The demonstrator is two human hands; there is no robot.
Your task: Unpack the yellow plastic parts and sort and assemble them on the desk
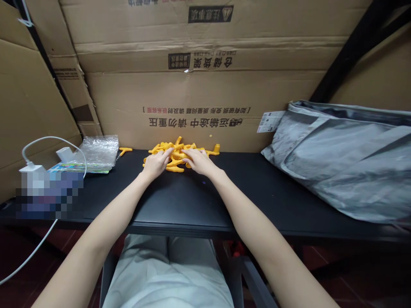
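Observation:
A heap of yellow plastic T-shaped handles [175, 163] lies at the back of the black table, against the cardboard. My left hand [156, 164] rests on the left side of the heap, its thumb and fingers apart. From the right, my right hand [201, 161] reaches over the pieces with its fingers stretched out and touching them. The fingertips of both hands are partly lost among the pieces. One yellow T-shaped handle [126, 149] with a thin metallic end lies apart, left of the heap.
Cardboard panels [199, 90] wall off the table's [183, 205] back and left. At right slumps a large grey bag [346, 158]. Clear plastic packaging [99, 149], a white charger [34, 175] with a cable and a pixelated patch occupy the left.

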